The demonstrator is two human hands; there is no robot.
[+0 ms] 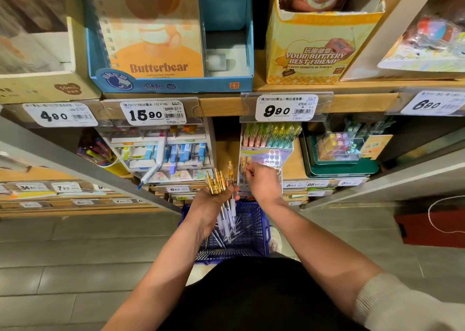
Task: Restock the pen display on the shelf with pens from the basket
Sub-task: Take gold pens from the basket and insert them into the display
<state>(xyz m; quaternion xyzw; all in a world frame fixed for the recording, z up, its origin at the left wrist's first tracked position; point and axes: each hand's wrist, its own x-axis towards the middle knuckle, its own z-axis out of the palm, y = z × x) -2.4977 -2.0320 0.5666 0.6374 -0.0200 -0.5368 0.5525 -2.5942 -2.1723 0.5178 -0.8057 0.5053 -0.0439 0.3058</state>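
The wooden shelf [295,166] runs across in front of both my hands, with a white price label [285,109] on the edge of the board above them. Below and between my forearms sits the blue mesh basket [261,230] on the floor, its far rim just under my wrists.

The pen display [270,154] is a clear stepped stand on the shelf, straight ahead of my right hand. Its back rows are packed with pastel pens [273,134] in pink, green, yellow and teal, standing upright and close together. Its front carries a shiny card with rows of coloured dots.

My left hand [214,202] is turned palm up over the basket and wraps a bunch of pens [217,182]. They have clear amber-gold clicker tops fanned upward past my fingers, and see-through barrels with white grips pointing down into the basket.

My right hand [263,182] reaches to the lower left corner of the display, beside my left. Its fingertips are pinched together on an amber-topped pen [245,161] at the front row, which my fingers mostly hide.
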